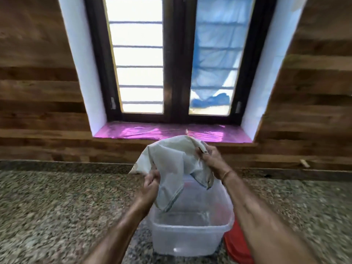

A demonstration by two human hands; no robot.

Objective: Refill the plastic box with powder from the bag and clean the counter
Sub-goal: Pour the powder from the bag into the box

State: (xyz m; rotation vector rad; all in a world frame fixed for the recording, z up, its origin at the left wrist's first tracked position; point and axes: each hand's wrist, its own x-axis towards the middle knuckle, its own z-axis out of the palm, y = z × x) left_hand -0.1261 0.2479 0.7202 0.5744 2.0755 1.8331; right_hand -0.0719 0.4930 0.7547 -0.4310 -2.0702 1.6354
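While both hands keep it aloft, the bag (171, 168) hangs right over the box (190, 225)! Left hand (150, 185) is clenched on its edge at nine o'clock, right hand (211, 159) pinches the far corner at two o'clock. One corner droops toward six o'clock, dipping inside the box's rim, so that low corner looks like the spout. Box sits dead centre on the counter (57, 206), red lid (238, 244) beside it at four o'clock. Powder inside? Too blurred to tell.

Both hands, left (150, 181) and right (210, 159), raised forward, fingers pinched closed.
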